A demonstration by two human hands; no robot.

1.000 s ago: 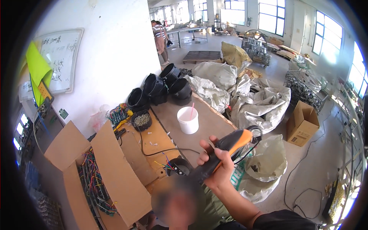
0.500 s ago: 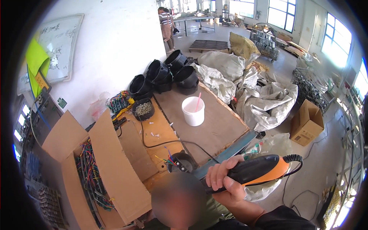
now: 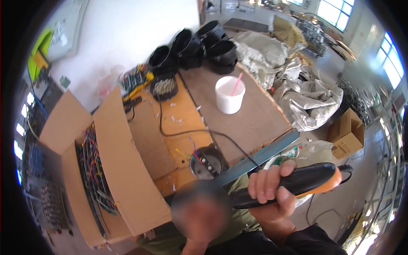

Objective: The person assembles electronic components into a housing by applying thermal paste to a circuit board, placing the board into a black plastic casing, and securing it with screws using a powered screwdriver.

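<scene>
My right hand point(image 3: 274, 191) is closed around a black-and-orange corded power tool point(image 3: 312, 178), its cord leaving the far right end; the tip at its left end cannot be made out. Low in the middle, a blurred round patch covers my left hand point(image 3: 202, 212), so its fingers are hidden and only the wrist shows below. Just beyond that patch, a round black housing point(image 3: 219, 155) lies on the table near its front edge. A dark terminal block sits inside, and red, blue and yellow wires stick out to its left.
An open cardboard box point(image 3: 127, 170) full of wired parts stands left. Behind are a bowl of small metal pieces point(image 3: 165, 88), several black housings point(image 3: 187, 49) and a white bucket point(image 3: 230, 102) with a pink stick. A black cable point(image 3: 182, 132) crosses the table. White sacks point(image 3: 312, 102) lie right.
The view has tilted down and shifted, so the table items appear higher. The power tool in my right hand sits slightly farther right, and my left wrist now shows below the blurred patch.
</scene>
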